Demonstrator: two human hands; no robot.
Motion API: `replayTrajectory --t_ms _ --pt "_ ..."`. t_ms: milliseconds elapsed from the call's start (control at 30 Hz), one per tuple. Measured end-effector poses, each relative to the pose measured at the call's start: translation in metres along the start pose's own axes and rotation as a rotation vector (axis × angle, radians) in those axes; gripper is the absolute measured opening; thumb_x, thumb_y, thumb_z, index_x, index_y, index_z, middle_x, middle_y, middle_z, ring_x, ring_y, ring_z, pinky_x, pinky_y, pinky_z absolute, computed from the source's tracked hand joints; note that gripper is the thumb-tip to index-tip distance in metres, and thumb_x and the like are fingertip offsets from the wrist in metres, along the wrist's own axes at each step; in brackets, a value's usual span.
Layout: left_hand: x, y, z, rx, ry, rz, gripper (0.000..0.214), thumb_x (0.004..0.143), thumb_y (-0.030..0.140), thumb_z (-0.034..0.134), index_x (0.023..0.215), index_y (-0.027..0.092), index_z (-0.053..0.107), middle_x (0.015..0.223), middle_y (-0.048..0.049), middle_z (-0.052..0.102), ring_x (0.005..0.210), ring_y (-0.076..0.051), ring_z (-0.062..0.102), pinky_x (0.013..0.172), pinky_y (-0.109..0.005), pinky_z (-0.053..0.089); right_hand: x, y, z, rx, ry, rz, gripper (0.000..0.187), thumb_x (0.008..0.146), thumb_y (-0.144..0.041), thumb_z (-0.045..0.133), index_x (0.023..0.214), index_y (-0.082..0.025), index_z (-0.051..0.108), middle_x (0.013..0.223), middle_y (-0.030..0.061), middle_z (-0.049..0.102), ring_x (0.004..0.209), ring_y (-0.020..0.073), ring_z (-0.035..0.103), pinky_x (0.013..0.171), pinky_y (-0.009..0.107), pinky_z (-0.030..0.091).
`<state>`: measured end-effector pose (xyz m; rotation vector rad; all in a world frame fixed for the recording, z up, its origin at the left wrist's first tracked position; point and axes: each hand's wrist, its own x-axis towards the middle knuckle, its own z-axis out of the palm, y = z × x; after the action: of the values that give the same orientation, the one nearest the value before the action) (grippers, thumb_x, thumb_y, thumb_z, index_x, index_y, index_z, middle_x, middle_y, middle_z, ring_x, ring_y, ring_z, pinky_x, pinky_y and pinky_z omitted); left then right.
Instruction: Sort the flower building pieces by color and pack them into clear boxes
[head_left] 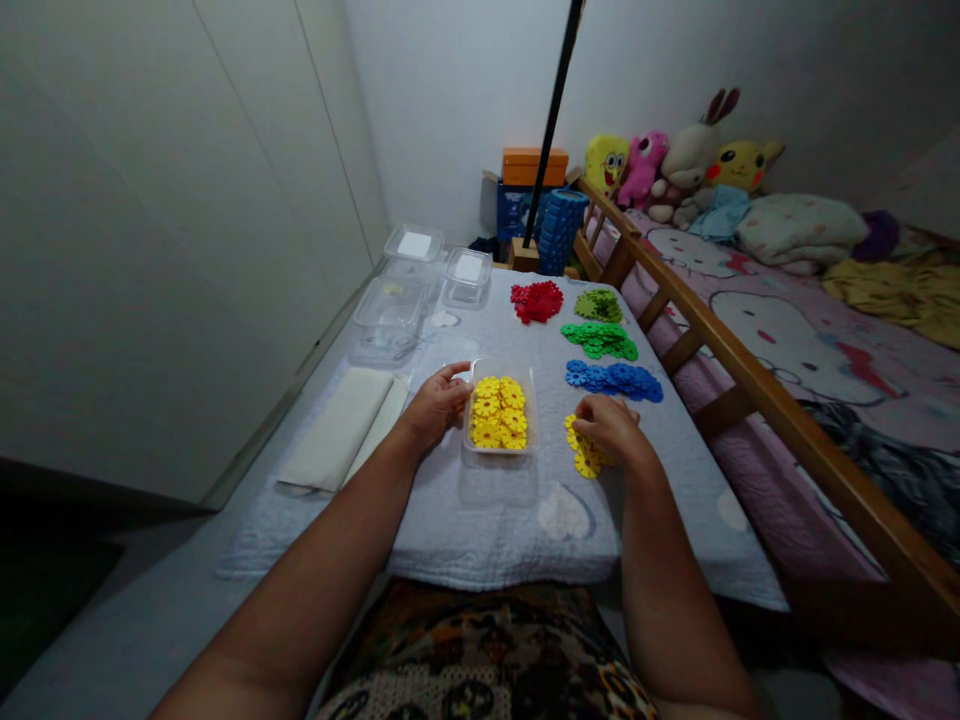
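- Middle of the counter [472, 550]: container [535, 432], flower pieces [500, 411] in it.
- Left hand [441, 405] at the container's left rim.
- Right hand [613, 428] right of the container, over a loose pile [587, 466].
- Behind that pile: four more piles [616, 381], the far two side by side.
- Left of the left hand: cloth [337, 425]; boxes [390, 305] behind it.
- Right of the counter: bed [787, 315], plush toys [645, 167] at its far end.

Table [465, 545] draped in a pale cloth [682, 530] patterned with white hearts [564, 512]. At the far left stand several clear tubs [390, 305], grouped closely; at the left lies a folded cream sheet [339, 425]. At the centre stands the filled tub [500, 453]. Right side, far to near: red pile [536, 301], with olive pile [598, 306] just beside it; green pile [600, 341]; blue pile [615, 382]; yellow pile [587, 465], this last nearest the front edge
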<state>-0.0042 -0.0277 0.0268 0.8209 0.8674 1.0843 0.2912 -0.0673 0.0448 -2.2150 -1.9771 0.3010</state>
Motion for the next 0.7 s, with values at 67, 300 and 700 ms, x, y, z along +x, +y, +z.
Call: replayTrajectory --t_ms 67,300,700 --pt "0.000 0.000 0.000 -0.001 -0.002 0.006 0.061 0.061 0.026 0.083 0.118 0.018 0.060 0.064 0.0094 0.053 0.045 -0.007 0.046 0.043 -0.020 0.034 -0.001 0.001 0.000 -0.013 -0.009 0.008 0.010 0.082 -0.029 0.065 0.085 -0.022 0.071 0.100 0.0060 0.074 0.096 0.0249 0.059 0.074 0.033 0.029" --pt "0.000 0.001 0.002 0.002 -0.001 0.005 0.062 0.060 0.026 0.084 0.117 0.018 0.061 0.063 0.0094 0.053 0.046 -0.007 0.046 0.044 -0.020 0.035 -0.003 -0.001 0.000 -0.022 -0.056 0.003 0.013 0.080 -0.030 0.068 0.089 -0.022 0.071 0.102 0.0067 0.072 0.097 0.0242 0.058 0.073 0.032 0.029" --pt "-0.002 0.003 0.004 -0.005 0.001 0.006 0.059 0.061 0.024 0.083 0.115 0.018 0.061 0.062 0.0100 0.051 0.045 -0.006 0.044 0.043 -0.019 0.034 -0.002 -0.027 -0.017 0.750 0.129 -0.126 0.018 0.077 -0.039 0.063 0.076 -0.021 0.060 0.072 -0.0002 0.062 0.069 0.0171 0.057 0.067 0.030 0.043"
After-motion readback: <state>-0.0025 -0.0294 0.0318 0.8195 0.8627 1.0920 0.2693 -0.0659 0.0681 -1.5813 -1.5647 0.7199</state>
